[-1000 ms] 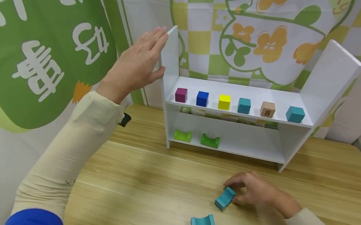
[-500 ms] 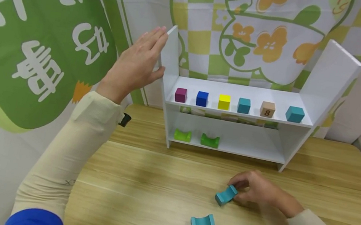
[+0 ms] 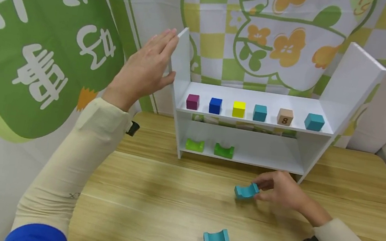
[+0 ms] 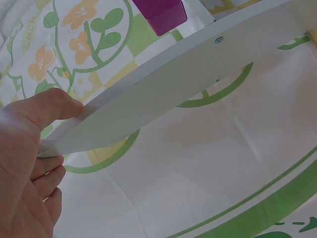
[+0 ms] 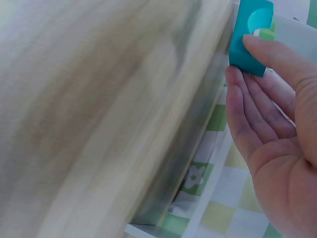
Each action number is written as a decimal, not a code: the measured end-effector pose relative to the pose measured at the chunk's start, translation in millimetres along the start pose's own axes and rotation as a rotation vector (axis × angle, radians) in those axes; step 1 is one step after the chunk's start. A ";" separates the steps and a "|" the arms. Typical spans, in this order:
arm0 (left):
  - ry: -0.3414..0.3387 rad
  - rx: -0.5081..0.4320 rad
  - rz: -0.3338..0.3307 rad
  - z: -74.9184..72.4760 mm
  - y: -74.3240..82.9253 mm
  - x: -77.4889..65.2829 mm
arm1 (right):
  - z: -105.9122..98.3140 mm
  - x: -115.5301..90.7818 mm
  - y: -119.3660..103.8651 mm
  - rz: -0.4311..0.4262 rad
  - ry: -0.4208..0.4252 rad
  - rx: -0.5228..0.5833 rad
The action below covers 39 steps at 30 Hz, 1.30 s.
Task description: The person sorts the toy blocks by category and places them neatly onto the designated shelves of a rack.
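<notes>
My left hand (image 3: 144, 68) holds the upright left side panel (image 4: 124, 109) of a white two-tier shelf (image 3: 266, 149), its thumb and fingers on either side of the edge in the left wrist view. Over the table in front of the shelf, my right hand (image 3: 284, 193) pinches a teal block with a curved hollow (image 3: 245, 191) between thumb and fingertips. That same teal block (image 5: 242, 49) shows at the top of the right wrist view. A matching teal hollowed block (image 3: 216, 239) lies nearer to me on the table. Light green (image 3: 195, 145) and darker green (image 3: 223, 151) hollowed blocks sit on the lower tier.
Along the upper tier stands a row of cubes: purple (image 3: 192, 102), blue (image 3: 215, 106), yellow (image 3: 238, 109), teal (image 3: 260, 113), a wooden one marked 8 (image 3: 285, 117), and another teal (image 3: 314, 122). A patterned cloth (image 3: 218, 46) hangs behind the shelf on the wooden table (image 3: 151, 205).
My right hand has moved away from me toward the shelf, carrying the teal hollowed block, which has also turned. The left hand stays at the side panel.
</notes>
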<state>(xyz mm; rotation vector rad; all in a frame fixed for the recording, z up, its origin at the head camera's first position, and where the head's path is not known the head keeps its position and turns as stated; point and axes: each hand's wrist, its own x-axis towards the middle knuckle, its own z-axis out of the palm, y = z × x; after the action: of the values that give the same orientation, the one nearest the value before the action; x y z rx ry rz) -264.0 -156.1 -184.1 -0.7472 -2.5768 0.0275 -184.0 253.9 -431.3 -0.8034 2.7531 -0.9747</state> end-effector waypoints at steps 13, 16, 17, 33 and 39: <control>0.016 -0.004 0.004 0.2 0.4 0.0 | -20.5 13.1 -7.1 0.097 0.117 -0.015; 0.012 -0.002 0.004 0.1 0.5 0.2 | -24.1 15.9 -7.0 0.126 0.151 -0.018; 0.011 -0.002 0.004 0.0 0.5 0.3 | -25.3 16.9 -6.8 0.134 0.159 -0.016; 0.008 -0.010 0.002 0.4 0.0 0.0 | -30.8 38.7 7.7 0.200 0.239 -0.042; 0.018 -0.008 0.008 0.6 -0.2 -0.2 | -31.0 45.3 8.1 0.226 0.235 -0.040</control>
<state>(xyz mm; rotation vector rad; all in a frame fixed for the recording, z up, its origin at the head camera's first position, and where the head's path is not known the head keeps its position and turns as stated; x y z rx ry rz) -264.2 -156.4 -184.7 -0.7575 -2.5586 0.0126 -234.7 252.9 -408.8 -0.3913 2.9842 -1.0297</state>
